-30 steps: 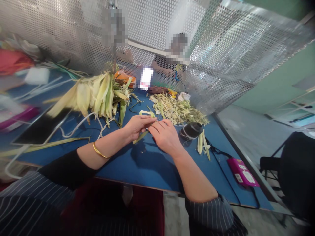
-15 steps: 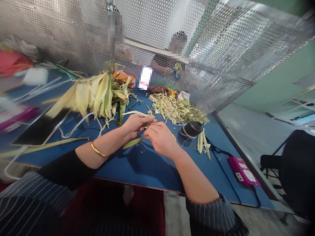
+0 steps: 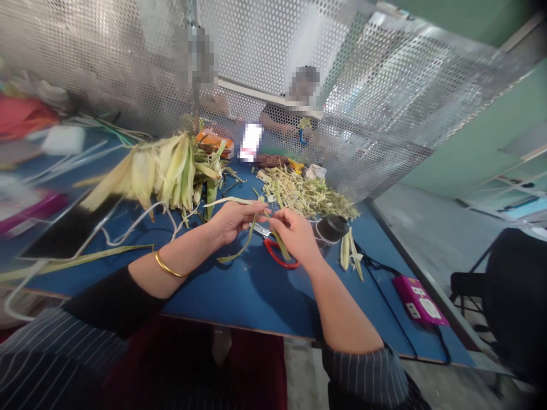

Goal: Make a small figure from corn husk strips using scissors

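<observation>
Over the middle of the blue table, my left hand pinches strips of husk. One pale strip points left from its fingers, and a green strip curls down below them. My right hand is closed on a husk strip close to the left fingertips. Red-handled scissors lie under the hands, partly hidden by the right one. A heap of shredded husk is just beyond.
A large husk bundle lies at left, beside a dark tablet. Right of my hands are a black thread spool, husk pieces and a purple pack. Behind the mesh screen is a person.
My right hand has shifted right, a little away from the left. The scissors beneath have come into view, and the green strip now curls downward.
</observation>
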